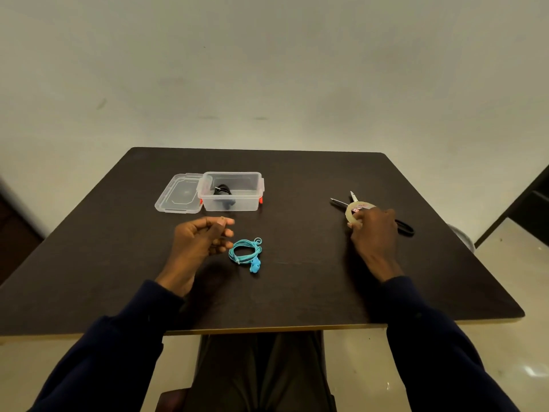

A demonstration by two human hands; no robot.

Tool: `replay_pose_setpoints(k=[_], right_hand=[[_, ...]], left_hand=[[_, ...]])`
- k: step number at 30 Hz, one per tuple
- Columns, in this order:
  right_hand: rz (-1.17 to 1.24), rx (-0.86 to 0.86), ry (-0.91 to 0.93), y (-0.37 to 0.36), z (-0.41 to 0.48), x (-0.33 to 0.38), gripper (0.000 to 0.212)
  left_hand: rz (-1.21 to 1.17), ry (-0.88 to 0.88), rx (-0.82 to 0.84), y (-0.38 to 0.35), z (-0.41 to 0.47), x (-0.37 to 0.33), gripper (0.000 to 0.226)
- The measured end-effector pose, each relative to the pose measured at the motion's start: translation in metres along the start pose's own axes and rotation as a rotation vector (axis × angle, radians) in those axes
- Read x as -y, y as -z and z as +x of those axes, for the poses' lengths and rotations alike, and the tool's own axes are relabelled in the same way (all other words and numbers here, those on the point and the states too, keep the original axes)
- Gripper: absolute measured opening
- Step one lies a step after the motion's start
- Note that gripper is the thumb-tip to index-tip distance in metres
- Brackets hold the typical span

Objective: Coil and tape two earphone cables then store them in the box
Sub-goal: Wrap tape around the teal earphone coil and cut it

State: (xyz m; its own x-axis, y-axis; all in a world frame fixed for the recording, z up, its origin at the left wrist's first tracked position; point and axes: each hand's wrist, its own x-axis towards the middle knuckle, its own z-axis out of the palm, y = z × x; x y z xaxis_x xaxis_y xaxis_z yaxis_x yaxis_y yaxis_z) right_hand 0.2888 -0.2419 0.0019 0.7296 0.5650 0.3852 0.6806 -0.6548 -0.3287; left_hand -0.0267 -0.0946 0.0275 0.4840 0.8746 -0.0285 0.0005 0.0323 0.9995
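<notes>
Head: blue coil (246,242) flat, earbuds (255,266) toward person; left fingers (221,233) loose, right fingers (355,223) gripping tape (353,208).

No text, brand, number or sign can be read anywhere. The nearest thing to a label is on the tape (355,210), at the right of the counter (297,292). Its inner core bears a patch of reddish print, too small and blurred to make out any letters.
</notes>
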Motion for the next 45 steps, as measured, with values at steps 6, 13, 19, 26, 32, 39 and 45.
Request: replay_pose_setpoints(k=[6,13,19,26,32,39,45], right_hand=[[0.560,0.013,0.069,0.023,-0.017,0.039,0.021],[1.032,0.369,-0.022,0.039,-0.041,0.088,0.019],[1.364,0.679,-0.288,0.029,-0.043,0.101,0.011],[1.317,0.560,-0.340,0.022,-0.049,0.115,0.035],[1.387,0.549,-0.290,0.030,-0.039,0.132,0.027],[1.291,0.603,-0.251,0.029,-0.042,0.161,0.033],[1.304,0.678,-0.192,0.025,-0.046,0.175,0.026]], left_hand=[[-0.042,-0.058,0.048,-0.007,0.004,-0.002,0.020],[-0.036,-0.204,0.108,-0.017,0.010,-0.004,0.026],[-0.077,-0.139,0.064,-0.005,0.013,0.005,0.020],[-0.002,-0.189,0.145,0.000,0.019,0.007,0.024],[0.175,-0.440,0.278,-0.014,0.039,-0.010,0.031],[0.113,-0.455,0.253,-0.001,0.055,-0.005,0.024],[0.062,-0.490,0.186,0.013,0.050,0.000,0.027]])
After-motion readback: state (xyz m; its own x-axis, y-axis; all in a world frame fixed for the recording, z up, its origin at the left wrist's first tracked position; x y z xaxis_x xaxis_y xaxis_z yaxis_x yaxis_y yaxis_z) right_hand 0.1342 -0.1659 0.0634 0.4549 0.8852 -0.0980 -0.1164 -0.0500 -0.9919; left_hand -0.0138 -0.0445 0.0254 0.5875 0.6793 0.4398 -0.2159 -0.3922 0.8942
